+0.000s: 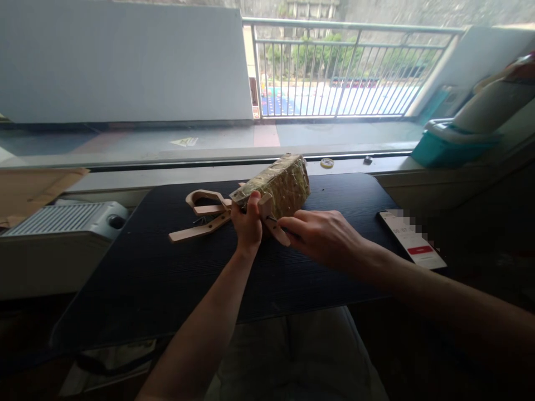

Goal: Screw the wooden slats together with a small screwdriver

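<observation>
A brownish-yellow box (284, 184) wrapped in clear tape lies slanted on the dark table (200, 289). My left hand (248, 225) is closed around its near end, thumb up. Right beside that hand, a short pale wooden piece (281, 231) with dark holes leans against the box. My right hand (321, 234) is closed, its fingertips pinching what looks like a thin dark rod (271, 219) at a hole in this piece. Left of the box lie a curved wooden piece (204, 195) and a flat wooden strip (188, 234). Several small screws (203, 220) seem to lie between them.
A phone (412, 239) lies at the table's right edge. On the sill behind are a roll of tape (326, 163) and a small dark object (368, 160). A teal bin (451, 146) stands at the right, a white heater (71, 220) at the left. Beyond the window is a railing (351, 42).
</observation>
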A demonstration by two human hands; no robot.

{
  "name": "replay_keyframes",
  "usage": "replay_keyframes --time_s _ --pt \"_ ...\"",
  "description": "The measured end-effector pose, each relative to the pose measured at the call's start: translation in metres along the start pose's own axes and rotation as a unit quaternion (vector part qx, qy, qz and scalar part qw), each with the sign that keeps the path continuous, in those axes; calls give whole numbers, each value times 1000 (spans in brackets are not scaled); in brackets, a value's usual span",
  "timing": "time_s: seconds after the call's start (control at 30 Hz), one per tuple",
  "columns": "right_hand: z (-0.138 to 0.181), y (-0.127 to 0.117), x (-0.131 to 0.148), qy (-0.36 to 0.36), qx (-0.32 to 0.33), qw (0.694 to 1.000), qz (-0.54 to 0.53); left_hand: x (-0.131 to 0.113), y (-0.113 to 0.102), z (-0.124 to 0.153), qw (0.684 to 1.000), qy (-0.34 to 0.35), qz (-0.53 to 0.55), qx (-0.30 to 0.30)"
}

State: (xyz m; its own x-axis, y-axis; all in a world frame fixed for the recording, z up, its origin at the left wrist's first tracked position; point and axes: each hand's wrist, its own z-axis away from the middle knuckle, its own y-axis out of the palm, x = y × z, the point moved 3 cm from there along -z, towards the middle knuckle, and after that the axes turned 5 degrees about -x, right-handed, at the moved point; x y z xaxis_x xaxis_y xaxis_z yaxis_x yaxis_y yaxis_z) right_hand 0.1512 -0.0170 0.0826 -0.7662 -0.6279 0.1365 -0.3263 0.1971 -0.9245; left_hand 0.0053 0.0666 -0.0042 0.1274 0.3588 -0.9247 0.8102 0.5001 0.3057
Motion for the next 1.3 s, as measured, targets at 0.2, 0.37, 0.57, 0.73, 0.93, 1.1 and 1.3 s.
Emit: replay_keyframes --time_s 0.2,0.37,0.57,0.73,0.93,1.1,1.3 --pt "2 21 -12 -66 -32 997 9 2 -1 -1 1000 14 2 -13" --pt "19 50 -16 171 -237 911 -290 -1 1 1 1000 30 7 -4" --pt "19 43 -17 253 -179 887 -343 -1 2 2 1000 18 17 7" --pt "7 6 -12 41 -24 999 -10 -2 2 3 999 40 1 28" --pt "4 13 -1 -52 -43 994 86 0 1 2 999 41 -2 18" --pt "17 43 -8 133 -179 959 -173 -2 -1 0 999 34 2 4" --pt "20 40 -15 224 -109 931 -266 -5 -2 0 1000 15 -22 17"
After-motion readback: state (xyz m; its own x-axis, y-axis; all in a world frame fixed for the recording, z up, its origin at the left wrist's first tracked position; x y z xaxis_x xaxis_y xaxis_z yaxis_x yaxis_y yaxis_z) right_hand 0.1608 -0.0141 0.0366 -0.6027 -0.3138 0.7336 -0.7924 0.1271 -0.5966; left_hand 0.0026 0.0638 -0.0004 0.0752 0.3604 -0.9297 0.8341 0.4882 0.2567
